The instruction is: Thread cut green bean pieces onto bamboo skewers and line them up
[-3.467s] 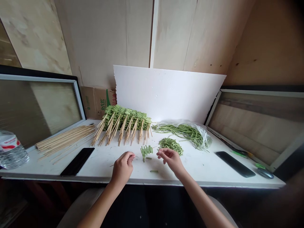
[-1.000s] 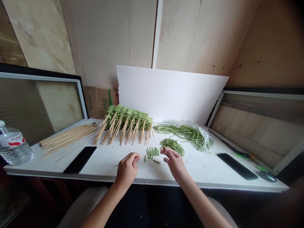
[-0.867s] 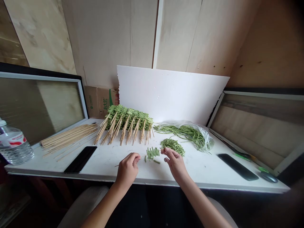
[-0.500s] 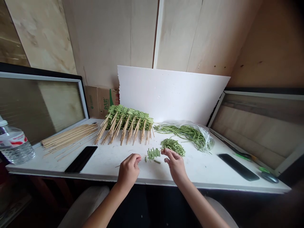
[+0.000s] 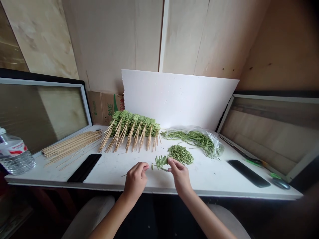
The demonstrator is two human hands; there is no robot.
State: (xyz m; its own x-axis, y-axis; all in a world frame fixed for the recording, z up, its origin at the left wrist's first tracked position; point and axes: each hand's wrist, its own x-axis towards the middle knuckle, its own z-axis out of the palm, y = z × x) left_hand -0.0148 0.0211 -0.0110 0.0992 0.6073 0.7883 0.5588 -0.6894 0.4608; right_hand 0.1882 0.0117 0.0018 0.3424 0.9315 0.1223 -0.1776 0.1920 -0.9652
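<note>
My left hand is closed in a pinch on a thin bamboo skewer that carries a row of short green bean pieces. My right hand is closed at the right end of that row, fingertips touching the pieces; what it pinches is too small to make out. A loose bean piece lies on the white table just under the row. Right behind my right hand sits a small heap of cut bean pieces.
A stack of finished bean skewers lies at the back, bare bamboo skewers at the left, a plastic bag of long beans at the right. Two black phones, a water bottle and a tool sit near the edges.
The row of bean pieces has shifted slightly right and grown tighter. My right hand has moved left onto the row's end; my left hand stays pinched on the skewer.
</note>
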